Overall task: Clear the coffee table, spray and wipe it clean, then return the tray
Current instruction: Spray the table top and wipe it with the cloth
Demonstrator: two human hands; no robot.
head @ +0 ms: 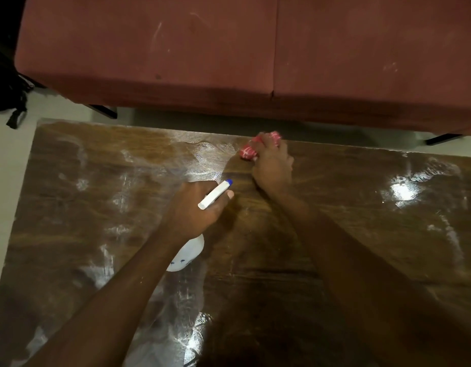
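The wooden coffee table (361,221) fills the lower view, its top wet and streaked with glare. My left hand (200,207) grips a white spray bottle (188,254) over the table's middle; its white nozzle with a blue tip (216,194) points up and to the right. My right hand (272,165) grips a bunched red and white cloth (249,151) and presses it on the table near the far edge. The tray is not in view.
A dark red sofa (229,49) runs along the far side, with a narrow strip of pale floor (202,116) between it and the table. A black bag (7,91) lies at the far left. Pale floor (7,181) borders the table's left edge.
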